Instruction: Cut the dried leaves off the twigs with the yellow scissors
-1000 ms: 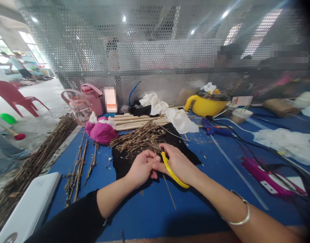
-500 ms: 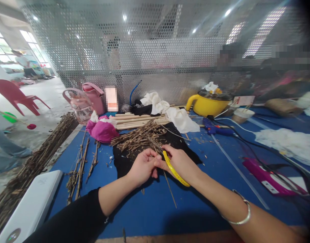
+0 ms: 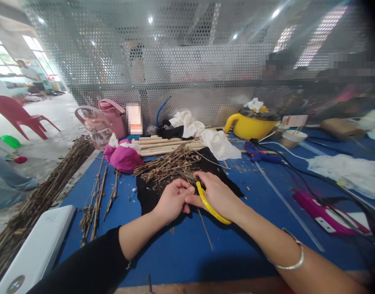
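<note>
Over a black cloth (image 3: 230,179) on the blue table, my left hand (image 3: 173,200) is closed, pinching a thin dry stem (image 3: 206,230). The stem's tail slants down toward me across the blue surface. My right hand (image 3: 219,194) is wrapped around scissors with a curved yellow handle (image 3: 210,208). Their dark blades point up and left, close to the left fingertips, and are partly hidden by the hand. Just beyond both hands lies a heap of brown dry twigs (image 3: 166,163) on the cloth.
Loose stalks (image 3: 97,204) and a white power bank (image 3: 37,249) lie at left. Behind are a purple cloth bundle (image 3: 123,158), pale wooden sticks (image 3: 163,146) and a yellow pot (image 3: 251,127). At right are a blue glue gun (image 3: 264,156), cords and a magenta power strip (image 3: 327,216).
My right hand has shifted slightly and the scissors' blades have changed angle a little. My left hand keeps its pinch almost in place. A person in the far background has moved.
</note>
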Motion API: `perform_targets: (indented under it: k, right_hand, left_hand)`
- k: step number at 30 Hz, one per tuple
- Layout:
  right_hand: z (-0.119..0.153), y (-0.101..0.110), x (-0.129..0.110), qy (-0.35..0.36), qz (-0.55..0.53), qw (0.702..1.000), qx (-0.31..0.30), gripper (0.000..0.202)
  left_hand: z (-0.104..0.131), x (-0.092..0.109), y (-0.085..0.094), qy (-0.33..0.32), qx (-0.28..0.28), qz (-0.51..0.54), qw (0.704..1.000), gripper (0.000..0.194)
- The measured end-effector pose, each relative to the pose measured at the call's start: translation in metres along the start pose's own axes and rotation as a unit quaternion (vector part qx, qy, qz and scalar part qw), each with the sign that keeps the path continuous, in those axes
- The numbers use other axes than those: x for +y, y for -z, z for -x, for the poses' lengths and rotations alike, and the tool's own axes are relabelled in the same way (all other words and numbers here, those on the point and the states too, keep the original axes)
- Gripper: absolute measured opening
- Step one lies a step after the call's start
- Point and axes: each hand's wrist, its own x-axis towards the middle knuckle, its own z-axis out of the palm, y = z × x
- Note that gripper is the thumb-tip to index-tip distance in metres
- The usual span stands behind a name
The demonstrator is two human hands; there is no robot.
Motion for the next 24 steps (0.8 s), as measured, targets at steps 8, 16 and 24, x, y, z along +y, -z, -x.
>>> perform_targets:
  k: [8,16,24]
  right_hand:
    - [-0.0007,-0.0023,0.0000,-0.008,-0.019,1.000,-0.007,0.068]
    - [0.0004,0.0044,-0.0048,-0.058,0.039,0.996,-0.047,0.050]
    - [0.0011,0.0040,-0.0032,-0.019,0.031,0.999,-0.015,0.065]
  left_hand:
    - [-0.0005,-0.0015,0.0007,-0.003,-0.004,-0.002,1.000,0.035]
    - [0.0004,-0.0005,0.0007,-0.005,0.004,-0.004,1.000,0.035]
    - [0.0021,0.0006,-0.0005,0.002,0.032,-0.006,0.999,0.036]
